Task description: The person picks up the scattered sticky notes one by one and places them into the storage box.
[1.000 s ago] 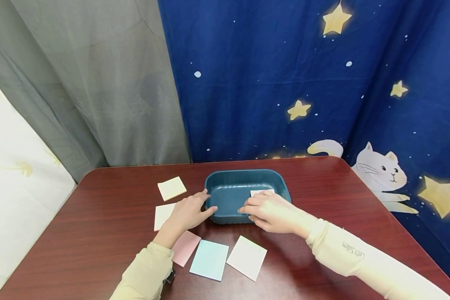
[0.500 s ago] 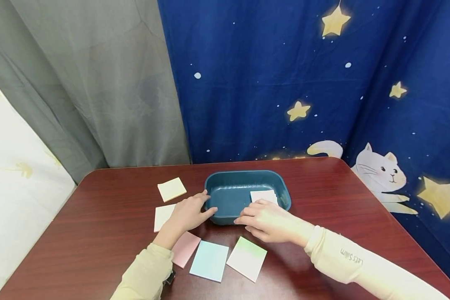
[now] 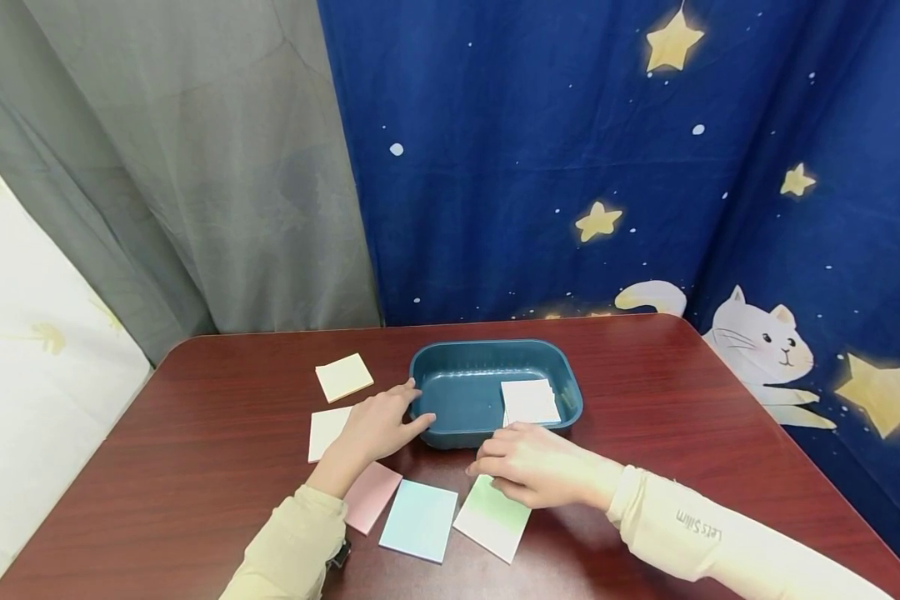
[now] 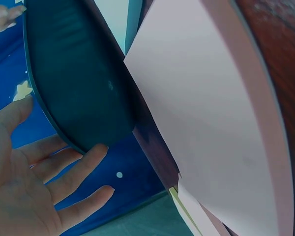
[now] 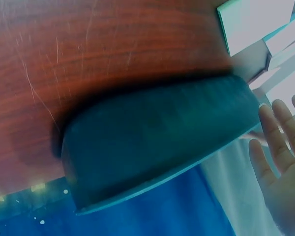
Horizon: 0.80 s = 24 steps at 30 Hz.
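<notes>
A dark teal plastic tub (image 3: 457, 408) stands on the table, with white sticky note pads (image 3: 528, 402) lying in its right half. My left hand (image 3: 378, 423) rests at the tub's left end; in the left wrist view its fingers (image 4: 83, 169) are spread, fingertips right at the rim. My right hand (image 3: 536, 468) holds nothing and hovers in front of the tub's near side, overlapping the far part of a green-and-white sticky note pad (image 3: 492, 518). The right wrist view shows its fingers (image 5: 275, 137) relaxed and apart.
Left of that pad lie a light blue pad (image 3: 418, 521) and a pink pad (image 3: 371, 498), partly behind the left wrist. A white pad (image 3: 326, 433) and a pale yellow pad (image 3: 343, 377) lie left of the tub. Curtains (image 3: 495, 167) hang behind the table (image 3: 195, 467).
My right hand has drawn back out of the tub toward the near side and over the green-and-white pad, uncovering the white pads inside. The left hand has stayed put.
</notes>
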### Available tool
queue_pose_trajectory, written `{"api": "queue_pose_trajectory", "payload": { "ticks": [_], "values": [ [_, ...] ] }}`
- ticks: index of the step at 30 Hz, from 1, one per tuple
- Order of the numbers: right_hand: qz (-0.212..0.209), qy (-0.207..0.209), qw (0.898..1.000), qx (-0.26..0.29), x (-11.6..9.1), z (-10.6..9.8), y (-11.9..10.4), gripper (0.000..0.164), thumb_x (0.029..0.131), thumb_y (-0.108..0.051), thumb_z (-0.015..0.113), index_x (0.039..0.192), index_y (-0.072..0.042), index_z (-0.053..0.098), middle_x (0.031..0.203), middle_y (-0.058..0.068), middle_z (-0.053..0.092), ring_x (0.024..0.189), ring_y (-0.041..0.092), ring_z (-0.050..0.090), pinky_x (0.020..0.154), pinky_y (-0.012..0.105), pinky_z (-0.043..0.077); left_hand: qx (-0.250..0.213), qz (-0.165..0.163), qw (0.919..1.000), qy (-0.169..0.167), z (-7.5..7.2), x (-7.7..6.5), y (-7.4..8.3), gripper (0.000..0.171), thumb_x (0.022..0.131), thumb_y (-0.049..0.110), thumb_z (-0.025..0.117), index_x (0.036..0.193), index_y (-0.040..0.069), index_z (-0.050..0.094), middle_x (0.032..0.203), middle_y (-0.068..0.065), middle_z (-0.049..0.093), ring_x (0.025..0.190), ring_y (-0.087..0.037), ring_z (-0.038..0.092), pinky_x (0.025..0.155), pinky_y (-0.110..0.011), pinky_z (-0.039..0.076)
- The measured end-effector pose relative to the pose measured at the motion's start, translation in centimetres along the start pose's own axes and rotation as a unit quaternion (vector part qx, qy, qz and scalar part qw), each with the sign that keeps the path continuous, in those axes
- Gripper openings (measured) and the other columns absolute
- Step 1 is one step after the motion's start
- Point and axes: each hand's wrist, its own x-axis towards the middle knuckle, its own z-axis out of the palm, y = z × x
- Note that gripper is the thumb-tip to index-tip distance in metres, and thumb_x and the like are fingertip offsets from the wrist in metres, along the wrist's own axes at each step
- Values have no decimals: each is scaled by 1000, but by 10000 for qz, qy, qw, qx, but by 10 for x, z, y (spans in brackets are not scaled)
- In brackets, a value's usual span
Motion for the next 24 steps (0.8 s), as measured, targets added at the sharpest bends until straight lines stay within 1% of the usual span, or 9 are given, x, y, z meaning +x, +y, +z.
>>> {"api": "queue_pose_trajectory", "payload": {
  "ticks": [5, 9, 15, 19, 24],
  "values": [
    [54, -231, 9995, 204, -3, 6, -4, 27, 78, -18, 61, 105, -17, 61, 94, -9, 55, 81, 7, 49, 71, 25, 40, 1, -2, 10000, 15, 0, 0, 0, 53, 83, 42, 57, 118, 2, 56, 127, -14, 45, 101, -29, 53, 73, -42, 46],
    [108, -336, 9988, 327, -5, 11, -6, 27, 78, -19, 62, 105, -18, 61, 94, -10, 55, 80, 6, 49, 72, 25, 40, -26, 30, 10000, 51, -1, 0, 0, 53, 83, 41, 57, 117, 2, 56, 127, -14, 46, 100, -30, 54, 72, -42, 46],
    [136, -498, 9983, 278, -9, 18, -8, 29, 78, -23, 63, 107, -20, 61, 91, -12, 53, 79, 6, 48, 70, 23, 39, 23, 24, 10000, 34, -1, 0, 1, 52, 83, 41, 57, 117, 2, 56, 127, -14, 46, 101, -30, 54, 73, -42, 46],
    [177, -625, 9975, 263, -11, 21, -9, 31, 77, -26, 62, 107, -20, 60, 95, -12, 53, 83, 6, 48, 71, 23, 39, 41, 23, 10000, 21, -1, 0, 1, 52, 83, 41, 57, 117, 2, 56, 127, -14, 46, 100, -30, 54, 72, -42, 46],
    [201, -669, 9968, 395, -13, 23, -9, 32, 76, -25, 62, 107, -18, 59, 98, -11, 53, 86, 6, 47, 72, 24, 40, 75, 39, 10000, 11, -1, 0, 1, 51, 83, 41, 57, 117, 2, 56, 127, -14, 46, 99, -30, 54, 71, -42, 46]
  ]
}}
